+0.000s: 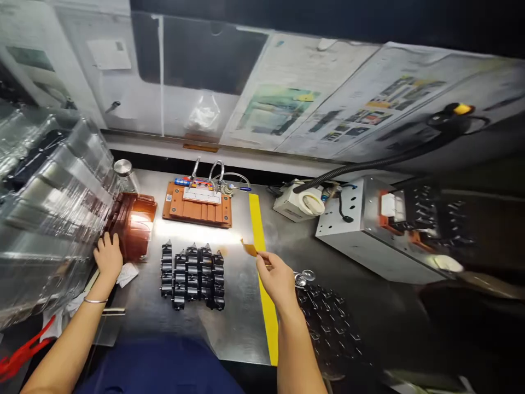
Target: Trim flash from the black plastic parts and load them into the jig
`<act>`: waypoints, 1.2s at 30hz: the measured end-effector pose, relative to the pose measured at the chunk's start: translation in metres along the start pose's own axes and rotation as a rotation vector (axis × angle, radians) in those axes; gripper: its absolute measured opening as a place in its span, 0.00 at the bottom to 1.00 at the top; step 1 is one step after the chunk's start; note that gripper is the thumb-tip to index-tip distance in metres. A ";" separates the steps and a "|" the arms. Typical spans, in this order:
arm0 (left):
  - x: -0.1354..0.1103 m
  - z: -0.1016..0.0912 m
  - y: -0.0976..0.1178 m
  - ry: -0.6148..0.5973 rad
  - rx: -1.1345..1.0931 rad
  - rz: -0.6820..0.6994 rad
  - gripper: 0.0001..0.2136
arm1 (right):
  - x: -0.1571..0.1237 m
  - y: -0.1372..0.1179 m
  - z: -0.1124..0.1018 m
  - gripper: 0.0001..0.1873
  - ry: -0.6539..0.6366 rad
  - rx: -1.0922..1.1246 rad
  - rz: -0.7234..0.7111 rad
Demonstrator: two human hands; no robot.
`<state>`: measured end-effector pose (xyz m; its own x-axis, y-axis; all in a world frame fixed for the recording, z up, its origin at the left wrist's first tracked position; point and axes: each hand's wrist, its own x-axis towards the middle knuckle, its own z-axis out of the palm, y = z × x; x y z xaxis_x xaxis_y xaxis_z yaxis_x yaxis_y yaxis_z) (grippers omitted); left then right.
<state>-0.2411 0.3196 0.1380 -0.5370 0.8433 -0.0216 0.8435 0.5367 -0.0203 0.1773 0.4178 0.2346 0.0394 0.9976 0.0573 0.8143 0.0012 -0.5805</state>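
My right hand [278,278] pinches a small strip of amber film [249,248] between thumb and fingertips, above the yellow tape line [257,224] on the metal table. At the left, my left hand [109,256] rests with fingers spread against the side of a large, shiny amber roll [141,227]. Rows of black moulded parts [192,276] lie on the table between my hands. Behind them stands an orange-brown block fixture [197,210] bearing a white strip and a blue pen-like tool.
Stacked clear plastic trays [49,219] rise at the far left, near a metal-lidded jar [125,172]. To the right are a white device [299,202], a grey metal box [369,241] and more small black parts [328,323]. Red-handled pliers or scissors [28,350] sit lower left.
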 end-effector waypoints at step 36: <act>0.138 -0.006 0.212 -0.885 -1.381 -0.272 0.09 | 0.135 -0.008 0.131 0.12 -0.011 0.934 0.614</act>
<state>-0.1359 0.5499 0.1367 -0.0890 0.7099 -0.6986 -0.1590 0.6823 0.7136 0.1006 0.5616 0.1408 0.2763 0.8474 -0.4534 -0.0967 -0.4449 -0.8904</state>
